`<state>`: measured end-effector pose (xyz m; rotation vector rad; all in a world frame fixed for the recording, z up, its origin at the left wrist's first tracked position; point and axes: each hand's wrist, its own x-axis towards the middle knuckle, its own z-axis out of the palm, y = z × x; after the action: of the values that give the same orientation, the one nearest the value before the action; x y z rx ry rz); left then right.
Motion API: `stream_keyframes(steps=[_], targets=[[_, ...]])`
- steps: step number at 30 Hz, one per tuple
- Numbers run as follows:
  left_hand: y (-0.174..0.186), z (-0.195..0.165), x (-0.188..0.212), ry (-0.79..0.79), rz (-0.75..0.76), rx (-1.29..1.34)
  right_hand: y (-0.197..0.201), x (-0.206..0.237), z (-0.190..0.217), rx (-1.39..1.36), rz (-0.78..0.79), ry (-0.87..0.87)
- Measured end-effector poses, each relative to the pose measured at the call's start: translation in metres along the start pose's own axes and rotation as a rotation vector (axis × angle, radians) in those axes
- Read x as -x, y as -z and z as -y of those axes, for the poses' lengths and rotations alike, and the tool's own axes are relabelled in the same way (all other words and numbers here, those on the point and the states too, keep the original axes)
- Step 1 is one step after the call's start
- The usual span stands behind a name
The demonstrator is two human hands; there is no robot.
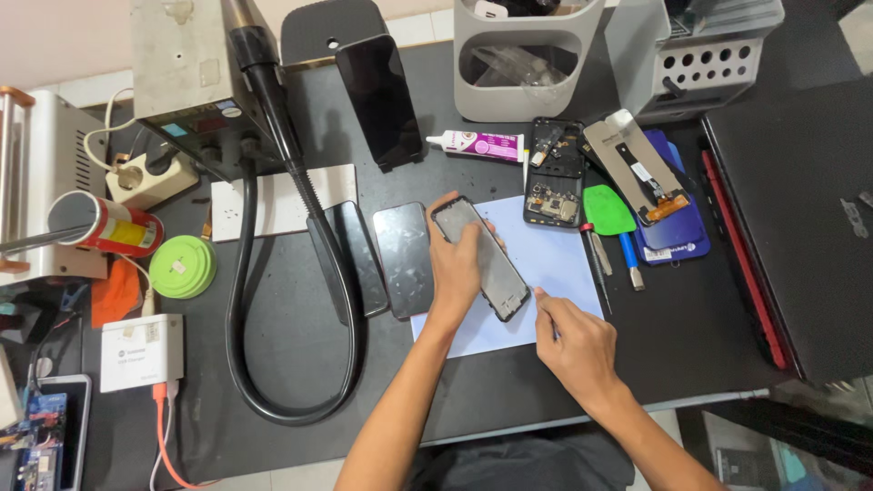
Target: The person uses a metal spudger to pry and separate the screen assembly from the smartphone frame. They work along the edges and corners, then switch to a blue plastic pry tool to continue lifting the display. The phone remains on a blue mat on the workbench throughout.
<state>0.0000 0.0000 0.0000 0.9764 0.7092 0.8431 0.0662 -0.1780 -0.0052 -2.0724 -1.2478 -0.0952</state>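
My left hand [457,264] lies over a black phone frame [496,273] and holds it flat on a white sheet of paper [546,255] in the middle of the dark bench. My right hand [573,341] is just right of the frame's lower end. Its fingers are pinched together with a fingertip at the frame's corner; whether it holds a small tool I cannot tell. Left of the frame lie two dark phone screens [405,259] side by side.
A thick black hose [238,318] loops from a grey station [191,64] at the left. An opened phone body [553,173], a glue tube [477,144], a green pick [607,211], a screwdriver [629,259] and a display panel [637,177] lie behind. A black laptop [800,218] sits right.
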Motion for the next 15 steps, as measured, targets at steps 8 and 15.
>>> stream_keyframes(steps=[8,15], targets=[[-0.003,-0.010,0.003,0.017,-0.012,-0.051,-0.005,-0.019,0.008,-0.101,-0.031,0.055],[-0.003,-0.008,0.003,0.015,-0.025,-0.029,0.006,-0.008,0.005,-0.063,0.002,0.032]])
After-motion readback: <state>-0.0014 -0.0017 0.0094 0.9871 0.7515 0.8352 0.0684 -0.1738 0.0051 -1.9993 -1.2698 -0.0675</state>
